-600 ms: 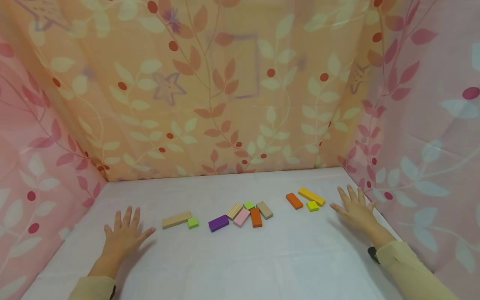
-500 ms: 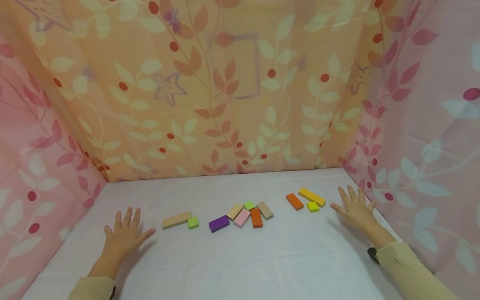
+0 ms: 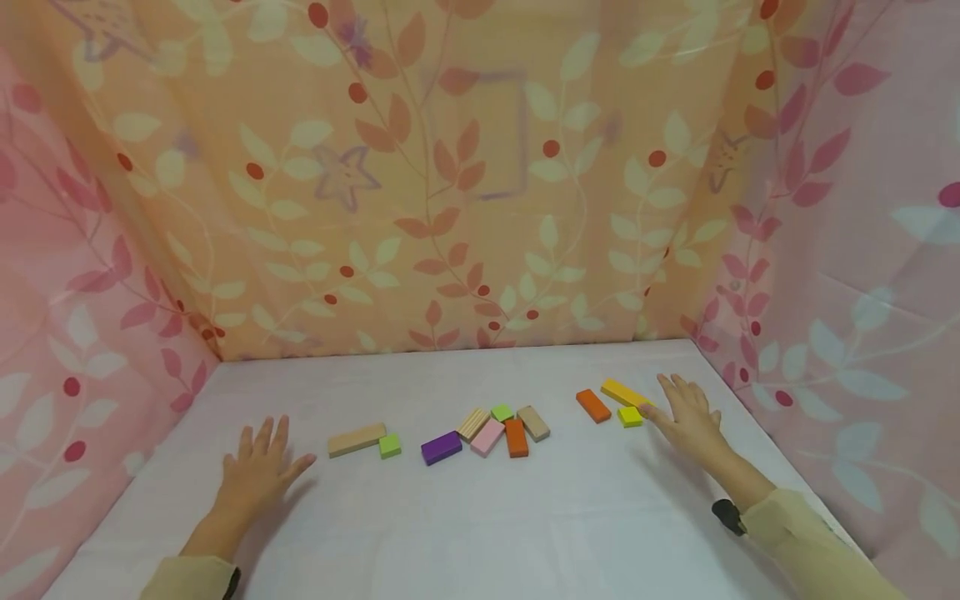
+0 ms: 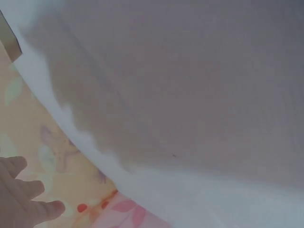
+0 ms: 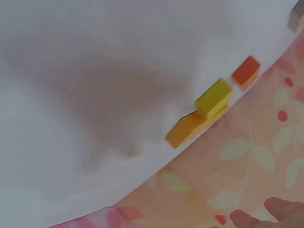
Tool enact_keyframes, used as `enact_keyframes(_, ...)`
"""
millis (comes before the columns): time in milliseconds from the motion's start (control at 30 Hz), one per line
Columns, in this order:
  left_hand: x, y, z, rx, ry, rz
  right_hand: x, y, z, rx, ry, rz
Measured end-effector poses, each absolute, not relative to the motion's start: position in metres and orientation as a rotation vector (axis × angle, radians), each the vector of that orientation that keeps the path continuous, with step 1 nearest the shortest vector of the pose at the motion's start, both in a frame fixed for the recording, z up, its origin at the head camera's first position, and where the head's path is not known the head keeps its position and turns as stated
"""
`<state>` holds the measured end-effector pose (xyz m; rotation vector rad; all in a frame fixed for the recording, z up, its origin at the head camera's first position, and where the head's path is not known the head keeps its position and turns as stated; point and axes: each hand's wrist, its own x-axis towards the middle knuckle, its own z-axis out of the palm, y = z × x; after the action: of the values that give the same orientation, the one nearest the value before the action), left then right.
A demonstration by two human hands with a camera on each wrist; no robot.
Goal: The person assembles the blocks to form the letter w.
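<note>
My right hand (image 3: 690,425) hovers with spread fingers beside a long yellow-orange block (image 3: 624,392) and a small yellow block (image 3: 630,417); its thumb tip overlaps the long block's end in the head view. Just left of these lies an orange block (image 3: 593,406). The same blocks show in the right wrist view, where the yellow one (image 5: 214,98) appears in front of the long one (image 5: 183,130). Over at the left, my left hand (image 3: 255,475) is held over the cloth, fingers apart and holding nothing. Nearest to it are a long natural-wood block (image 3: 357,440) and a light green block (image 3: 390,447).
In the middle lies a cluster: a purple block (image 3: 441,447), a striped wood block (image 3: 474,424), a pink block (image 3: 488,437), a green block (image 3: 502,412), an orange-red block (image 3: 516,437) and a tan block (image 3: 533,423). Patterned curtains (image 3: 480,250) enclose the white table (image 3: 480,525).
My right hand has moved left toward the yellow blocks, its fingers less spread. The left hand has shifted slightly right in the view. The blocks lie as before; the head view has shifted a little.
</note>
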<state>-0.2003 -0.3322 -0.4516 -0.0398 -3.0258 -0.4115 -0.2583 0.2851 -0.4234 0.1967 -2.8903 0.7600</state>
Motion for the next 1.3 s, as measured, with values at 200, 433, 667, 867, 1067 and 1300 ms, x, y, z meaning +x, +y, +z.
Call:
enact_keyframes(200, -0.205, -0.322, -0.448, -0.115, -2.997, -0.407, -0.250, 0.260, -0.418, 0.254, -2.810, 0.874)
enact_keyframes(433, -0.207, -0.306, -0.444, -0.184, -2.966, -0.410, -0.246, 0.228, -0.417, 0.357, -2.724, 1.034)
enact_keyframes(667, -0.207, -0.297, -0.442, -0.199, -2.983, -0.468, -0.243, 0.199, -0.418, 0.379, -2.736, 1.169)
enact_keyframes(867, -0.210, -0.293, -0.440, -0.216, -2.997, -0.484, -0.241, 0.176, -0.423, 0.370, -2.764, 1.252)
enact_keyframes(1067, -0.215, -0.293, -0.443, -0.151, -3.049, -0.501, -0.241, 0.154, -0.431, 0.392, -2.757, 1.268)
enact_keyframes(1300, -0.219, -0.301, -0.449, -0.147, -3.049, -0.473, -0.241, 0.130, -0.434, 0.405, -2.802, 1.299)
